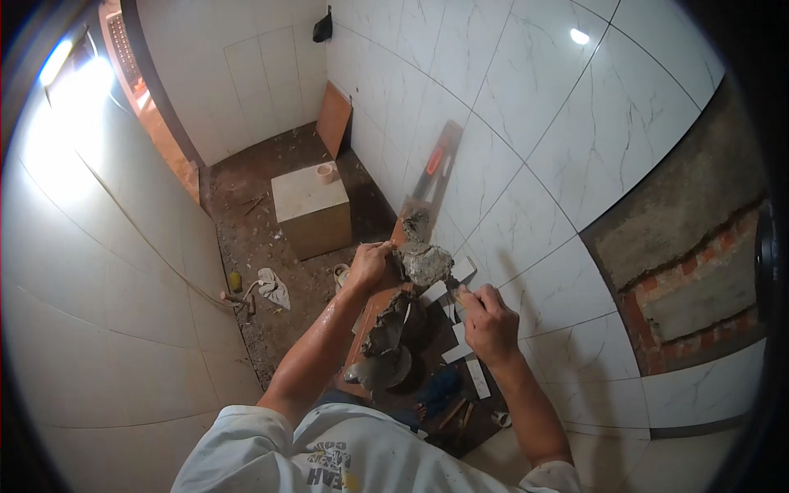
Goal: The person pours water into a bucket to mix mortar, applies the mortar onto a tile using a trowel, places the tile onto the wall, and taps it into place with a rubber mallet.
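Note:
My right hand [491,322] is closed round the handle of a trowel [429,264], whose blade is covered with wet grey mortar. The blade lies over a long, narrow reddish-brown board or tile strip [379,301]. Rough clumps of mortar [383,330] sit along this strip, with another at its far end. My left hand [371,264] is closed at the strip's left edge, beside the trowel blade; its fingertips are partly hidden. Below the strip's near end is a rounded, mortar-smeared grey thing [388,368], partly covered.
A spirit level [436,160] leans on the marbled wall tiles [493,168] ahead. Beyond my left hand stands a box [312,209] bearing a tape roll [326,172]. White tile offcuts [477,378] lie right of the strip. A cloth [274,289] lies on the dirty floor.

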A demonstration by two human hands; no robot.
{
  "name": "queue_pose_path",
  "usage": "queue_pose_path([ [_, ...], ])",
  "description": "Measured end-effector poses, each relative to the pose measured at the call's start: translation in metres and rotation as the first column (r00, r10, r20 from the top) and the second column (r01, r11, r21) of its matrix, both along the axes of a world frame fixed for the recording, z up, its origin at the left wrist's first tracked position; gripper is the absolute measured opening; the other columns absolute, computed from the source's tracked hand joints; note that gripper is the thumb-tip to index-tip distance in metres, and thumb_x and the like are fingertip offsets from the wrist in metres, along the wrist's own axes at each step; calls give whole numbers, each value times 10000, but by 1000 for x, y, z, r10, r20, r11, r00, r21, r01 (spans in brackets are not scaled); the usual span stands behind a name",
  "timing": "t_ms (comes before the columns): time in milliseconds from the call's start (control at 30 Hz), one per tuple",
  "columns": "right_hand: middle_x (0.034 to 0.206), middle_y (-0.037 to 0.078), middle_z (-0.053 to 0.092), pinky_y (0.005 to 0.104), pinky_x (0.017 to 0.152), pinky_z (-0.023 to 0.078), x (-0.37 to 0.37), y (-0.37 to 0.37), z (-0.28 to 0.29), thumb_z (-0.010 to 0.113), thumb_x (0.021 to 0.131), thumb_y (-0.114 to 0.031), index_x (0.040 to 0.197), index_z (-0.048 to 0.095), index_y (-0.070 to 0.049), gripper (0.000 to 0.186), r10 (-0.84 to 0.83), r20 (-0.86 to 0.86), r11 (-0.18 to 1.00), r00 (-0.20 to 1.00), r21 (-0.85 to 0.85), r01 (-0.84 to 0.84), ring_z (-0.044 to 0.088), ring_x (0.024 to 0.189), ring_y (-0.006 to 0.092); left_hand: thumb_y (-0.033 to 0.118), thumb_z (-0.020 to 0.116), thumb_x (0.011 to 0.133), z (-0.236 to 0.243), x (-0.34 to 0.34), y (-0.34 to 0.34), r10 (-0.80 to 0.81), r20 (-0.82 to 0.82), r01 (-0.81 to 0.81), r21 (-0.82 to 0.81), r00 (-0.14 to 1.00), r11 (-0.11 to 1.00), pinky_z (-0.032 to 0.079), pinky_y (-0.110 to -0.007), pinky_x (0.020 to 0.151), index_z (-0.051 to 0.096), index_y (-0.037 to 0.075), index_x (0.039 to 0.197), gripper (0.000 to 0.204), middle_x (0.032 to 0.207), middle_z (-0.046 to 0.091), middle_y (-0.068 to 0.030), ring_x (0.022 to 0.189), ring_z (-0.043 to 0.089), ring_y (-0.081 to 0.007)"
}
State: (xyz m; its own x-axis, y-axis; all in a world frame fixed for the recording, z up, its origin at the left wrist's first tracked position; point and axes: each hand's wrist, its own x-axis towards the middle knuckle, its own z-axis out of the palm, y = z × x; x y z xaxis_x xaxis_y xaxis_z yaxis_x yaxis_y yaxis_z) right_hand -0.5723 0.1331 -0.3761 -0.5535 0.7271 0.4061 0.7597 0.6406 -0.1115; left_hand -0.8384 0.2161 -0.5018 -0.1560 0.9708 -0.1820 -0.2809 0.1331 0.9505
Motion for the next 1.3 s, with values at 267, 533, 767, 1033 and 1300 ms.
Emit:
queue_pose_path([
  [267, 983, 69, 566, 384, 650, 582, 12, -11, 25, 675, 756, -12, 1158, 673, -75, 407, -20, 260, 1000, 965, 7, 19, 637, 932, 254, 232, 553, 1023, 7, 1, -14, 46, -245, -54, -25, 968, 998, 481, -289, 745, 715, -85, 1078, 360, 930, 715, -91, 801, 632, -143],
  [533, 957, 159, 598, 442, 758, 517, 0, 12, 33, 684, 783, -33, 1094, 639, -17, 314, -84, -267, 977, 960, -210, 27, 628, 886, 368, 209, 545, 1003, -17, -50, 11, 51, 199, -52, 2, 979, 999, 490, -295, 825, 703, -79, 1144, 358, 978, 723, -103, 886, 634, -150],
  [767, 966, 225, 596, 456, 784, 506, -57, 21, 0, 667, 803, -33, 1109, 609, 38, 320, 48, -355, 967, 934, -216, -132, 602, 900, 431, 236, 571, 1004, 4, -48, 7, 25, 69, -26, 11, 997, 1000, 486, -285, 736, 730, -56, 1106, 347, 882, 706, -72, 782, 601, -129],
  [1033, 1044, 199, 572, 474, 742, 541, -52, -36, 19, 658, 817, -13, 1212, 598, 15, 400, 39, -147, 948, 988, -308, -83, 643, 879, 422, 67, 474, 1002, -38, -78, 31, 121, -248, -116, 34, 961, 993, 550, -324, 761, 687, -106, 1064, 281, 1045, 711, -179, 870, 679, -185],
  [1300, 1012, 195, 593, 447, 780, 533, -39, -39, 45, 703, 784, 4, 1166, 617, 21, 392, 28, -312, 937, 950, -322, -133, 630, 888, 404, 87, 450, 993, -60, -66, 30, 47, -423, -12, 85, 905, 996, 538, -339, 859, 688, -124, 1115, 341, 1106, 715, -190, 891, 672, -202],
])
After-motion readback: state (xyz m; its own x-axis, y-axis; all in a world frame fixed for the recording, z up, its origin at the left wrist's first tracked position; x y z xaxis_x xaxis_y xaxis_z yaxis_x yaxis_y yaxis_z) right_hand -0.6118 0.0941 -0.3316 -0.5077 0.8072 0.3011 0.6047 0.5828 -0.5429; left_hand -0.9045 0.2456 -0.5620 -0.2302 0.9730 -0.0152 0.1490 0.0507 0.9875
